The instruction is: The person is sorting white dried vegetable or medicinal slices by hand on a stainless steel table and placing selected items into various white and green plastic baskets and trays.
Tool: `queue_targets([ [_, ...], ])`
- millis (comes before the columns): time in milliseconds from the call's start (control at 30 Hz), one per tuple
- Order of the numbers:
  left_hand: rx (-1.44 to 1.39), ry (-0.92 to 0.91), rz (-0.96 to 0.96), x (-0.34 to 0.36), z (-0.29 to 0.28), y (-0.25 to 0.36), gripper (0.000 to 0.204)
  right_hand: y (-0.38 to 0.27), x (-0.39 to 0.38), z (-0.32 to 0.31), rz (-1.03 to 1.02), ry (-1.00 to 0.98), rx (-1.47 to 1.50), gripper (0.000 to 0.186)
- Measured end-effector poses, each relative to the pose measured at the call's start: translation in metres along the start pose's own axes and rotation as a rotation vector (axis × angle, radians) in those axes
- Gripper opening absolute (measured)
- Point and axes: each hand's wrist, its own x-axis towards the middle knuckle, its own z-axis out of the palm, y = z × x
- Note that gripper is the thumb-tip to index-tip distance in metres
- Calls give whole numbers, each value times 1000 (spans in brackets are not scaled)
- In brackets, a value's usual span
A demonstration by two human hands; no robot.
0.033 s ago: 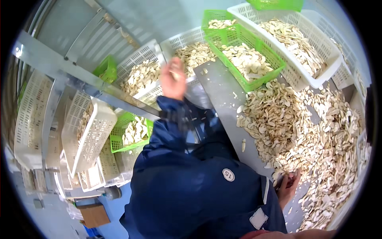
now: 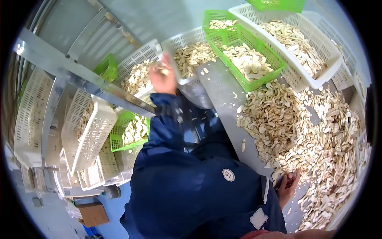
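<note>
My left hand (image 2: 162,76) is raised in front of a white basket of pale dried slices (image 2: 137,75); its fingers are blurred, and I cannot tell whether pale bits at them are held. My right hand (image 2: 287,188) rests with curled fingers at the lower edge of a broad heap of slices (image 2: 274,123) on the grey tray (image 2: 219,99); what is inside the fingers is hidden. A green basket of slices (image 2: 274,65) sits on the tray's far part.
More white baskets (image 2: 326,69) and green baskets (image 2: 211,16) line the back. At left, a metal beam (image 2: 59,67) crosses above tilted white baskets (image 2: 99,131) and a green basket (image 2: 117,137). A cardboard box (image 2: 93,213) lies low at the lower left.
My left hand has moved a little to the left and slightly upward. My right hand stays at the heap's edge.
</note>
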Motion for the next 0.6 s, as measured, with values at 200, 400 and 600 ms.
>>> queue_targets([
  [200,158,129,428,23,-24,62,66,0,-4,4,-67,14,14,50],
  [400,1696,-318,-48,-62,57,-186,26,-9,-6,1,-143,-1,-9,42],
  [600,1199,-1784,326,-149,122,-314,13,7,-5,9,-115,28,19,36],
])
